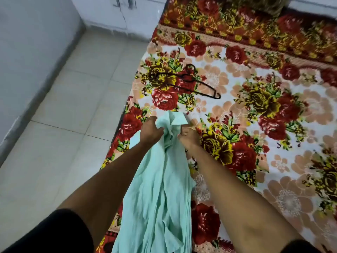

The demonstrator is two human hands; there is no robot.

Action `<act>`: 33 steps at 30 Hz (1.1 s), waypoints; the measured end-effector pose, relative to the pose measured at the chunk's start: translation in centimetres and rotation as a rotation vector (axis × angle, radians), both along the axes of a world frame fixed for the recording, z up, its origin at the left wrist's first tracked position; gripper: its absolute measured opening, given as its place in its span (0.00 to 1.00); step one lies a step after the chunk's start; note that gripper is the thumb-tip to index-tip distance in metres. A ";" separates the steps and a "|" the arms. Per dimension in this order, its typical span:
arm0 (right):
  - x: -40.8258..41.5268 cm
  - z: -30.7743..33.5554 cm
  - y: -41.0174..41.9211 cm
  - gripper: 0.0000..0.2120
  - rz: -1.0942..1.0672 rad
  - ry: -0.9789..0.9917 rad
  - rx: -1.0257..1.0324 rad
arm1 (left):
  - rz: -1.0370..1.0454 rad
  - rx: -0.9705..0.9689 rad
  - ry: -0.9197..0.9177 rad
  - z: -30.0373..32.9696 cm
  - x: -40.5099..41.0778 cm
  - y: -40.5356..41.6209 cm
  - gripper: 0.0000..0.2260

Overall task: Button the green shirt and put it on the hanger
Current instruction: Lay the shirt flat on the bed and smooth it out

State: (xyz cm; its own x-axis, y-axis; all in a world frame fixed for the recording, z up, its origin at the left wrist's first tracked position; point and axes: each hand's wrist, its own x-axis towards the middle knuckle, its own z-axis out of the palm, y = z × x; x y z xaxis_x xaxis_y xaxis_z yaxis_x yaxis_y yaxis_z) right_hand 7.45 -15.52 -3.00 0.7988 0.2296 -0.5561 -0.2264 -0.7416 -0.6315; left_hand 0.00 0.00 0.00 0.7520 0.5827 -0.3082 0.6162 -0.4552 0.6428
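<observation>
I see a home bedroom here. A bed fills the right side, covered by a thick plush blanket printed with red and yellow roses on cream. Beside it runs a floor of pale square ceramic tiles. White cupboard doors with metal handles stand at the far end, and a thin black wire clothes hanger lies on the blanket.

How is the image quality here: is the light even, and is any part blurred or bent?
Head view: soft, even light, no glare; the green shirt and both hands, left and right, are slightly soft; the black hanger reads clearly; wide-angle bending curves the floor tiles.
</observation>
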 end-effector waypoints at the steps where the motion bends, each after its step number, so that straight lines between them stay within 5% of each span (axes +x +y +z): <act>1: 0.2 -0.9 0.5 0.07 -0.014 0.003 -0.002 | -0.035 0.032 0.032 -0.8 0.6 0.1 0.26; 5: 1.1 -4.7 2.0 0.14 -0.116 -0.030 0.054 | -0.067 0.132 0.263 -3.6 2.4 0.5 0.32; 9: 1.7 -6.0 2.4 0.11 -0.210 -0.099 0.106 | -0.053 0.180 0.177 -4.7 2.7 1.4 0.07; 10: 1.5 -5.9 2.3 0.09 -0.240 -0.091 0.133 | -0.034 0.150 0.108 -4.7 2.5 1.7 0.07; 12: 1.0 -5.2 1.7 0.08 -0.278 -0.076 0.193 | -0.015 0.054 -0.043 -4.1 1.5 2.1 0.16; 15: 0.5 -3.3 -0.2 0.09 -0.227 0.007 0.270 | -0.013 -0.231 -0.179 -1.4 -0.4 2.7 0.14; 20: -0.5 0.1 -0.8 0.27 -0.165 0.223 0.413 | 0.028 -0.500 -0.291 3.8 -2.1 2.0 0.10; 25: -2.5 2.5 -0.6 0.07 -0.227 0.431 0.629 | 0.028 -0.776 -0.323 6.4 -3.1 1.0 0.10; 28: -3.3 4.9 -1.7 0.09 -0.162 0.531 0.749 | 0.035 -0.835 -0.351 8.0 -3.8 -0.2 0.09; 31: -3.6 9.2 -3.6 0.02 -0.194 0.306 0.681 | -0.046 -0.701 -0.364 10.3 -5.1 -0.9 0.12; 33: -3.3 12.9 -5.5 0.10 -0.166 0.107 0.590 | -0.085 -0.558 -0.362 12.7 -6.0 -1.0 0.14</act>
